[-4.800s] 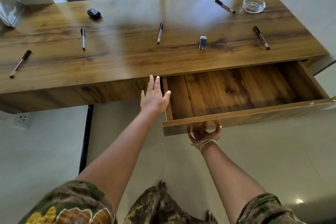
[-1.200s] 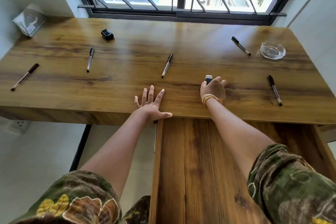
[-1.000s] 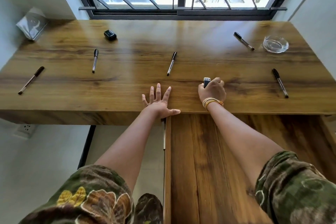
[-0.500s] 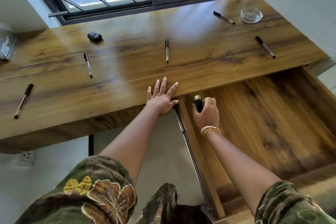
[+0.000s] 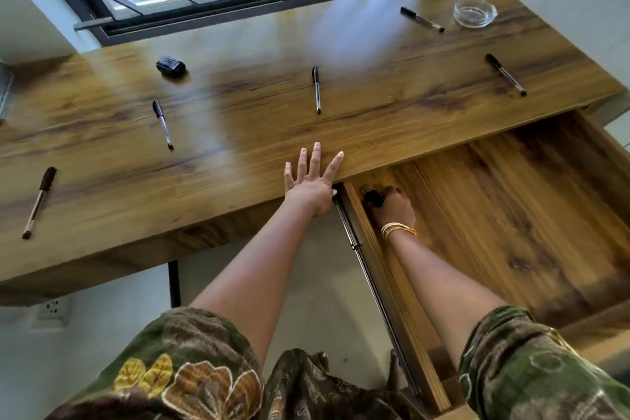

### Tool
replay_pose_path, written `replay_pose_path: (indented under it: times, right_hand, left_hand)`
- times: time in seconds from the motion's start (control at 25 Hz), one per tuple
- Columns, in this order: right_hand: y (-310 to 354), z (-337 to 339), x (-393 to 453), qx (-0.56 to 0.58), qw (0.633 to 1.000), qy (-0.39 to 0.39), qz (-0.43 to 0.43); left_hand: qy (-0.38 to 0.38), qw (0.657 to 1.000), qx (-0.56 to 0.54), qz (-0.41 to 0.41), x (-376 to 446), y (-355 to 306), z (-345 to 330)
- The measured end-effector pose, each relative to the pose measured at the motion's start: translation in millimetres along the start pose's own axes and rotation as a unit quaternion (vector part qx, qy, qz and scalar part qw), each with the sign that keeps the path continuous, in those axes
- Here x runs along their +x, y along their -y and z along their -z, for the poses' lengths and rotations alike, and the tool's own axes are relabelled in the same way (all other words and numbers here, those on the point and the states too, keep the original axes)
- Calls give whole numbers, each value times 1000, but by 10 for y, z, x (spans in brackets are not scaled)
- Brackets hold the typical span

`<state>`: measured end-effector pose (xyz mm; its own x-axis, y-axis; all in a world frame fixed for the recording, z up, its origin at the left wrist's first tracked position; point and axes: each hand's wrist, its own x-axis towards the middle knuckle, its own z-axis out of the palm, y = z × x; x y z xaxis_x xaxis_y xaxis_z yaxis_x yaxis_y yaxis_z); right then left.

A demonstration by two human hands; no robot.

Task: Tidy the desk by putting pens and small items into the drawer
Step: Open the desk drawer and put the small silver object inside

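Wide wooden desk [image 5: 238, 133] under a barred window; its long wooden drawer [image 5: 511, 232] stood pulled out at the right. Left hand [image 5: 312, 181] lay flat on the desk's front edge, fingers spread, gripping nothing. Right hand [image 5: 392, 208], with thin gold bangles at the wrist, was down inside the drawer's far left corner, fingers curled around a small dark oblong item [image 5: 373, 197]; the item was blurred and I could not tell whether it touched the drawer floor. On the desktop lay five pens: a black-capped pen near the left edge [image 5: 38, 203], a black pen left of centre [image 5: 163, 124], a black pen at centre [image 5: 317, 89], a black pen at the right [image 5: 506, 74] and a dark marker at the far right [image 5: 422, 19], just beside a clear glass ashtray [image 5: 475, 13]. A small black rounded case [image 5: 170, 66] sat at the far left, well apart from the pens
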<state>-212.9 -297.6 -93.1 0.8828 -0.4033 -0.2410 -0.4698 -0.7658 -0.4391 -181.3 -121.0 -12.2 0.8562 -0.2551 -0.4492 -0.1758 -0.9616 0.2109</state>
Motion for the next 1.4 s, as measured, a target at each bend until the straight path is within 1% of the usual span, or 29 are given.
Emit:
replay_pose_path:
  times: [0.4,0.6,0.76,0.88,0.96,1.04,1.16,1.24,1.4]
  right_hand:
    - [14,-33,42,-11,1000,22,1]
    - [-98,27,-24,60,997,52,-12]
    - [-159,163,-126,66,994,90,-9]
    - [-237,298,-230,103,989,105,-26]
    - [-259,390,-303,123,990,67,-18]
    - [-175,513,-358,130,991,-2,11]
    - [126,698,-349,137,986,-78,60]
    - [399,775,-268,134,982,-104,89]
    - [953,776,-73,137,977,-103,123]
  left_hand:
    - [-24,999,29,9,-6,-26,-10]
    - [-21,999,35,8,-33,-41,4]
    - [-3,999,33,12,-87,-66,51]
    - [16,999,29,10,-181,-68,53]
    - [24,999,28,1,-247,-31,47]
    - [8,1000,-2,-10,-306,31,60]
    - [-82,994,-66,-27,-324,130,135]
    - [-126,988,-91,-13,-281,194,260]
    - [-156,979,-126,24,-160,266,540]
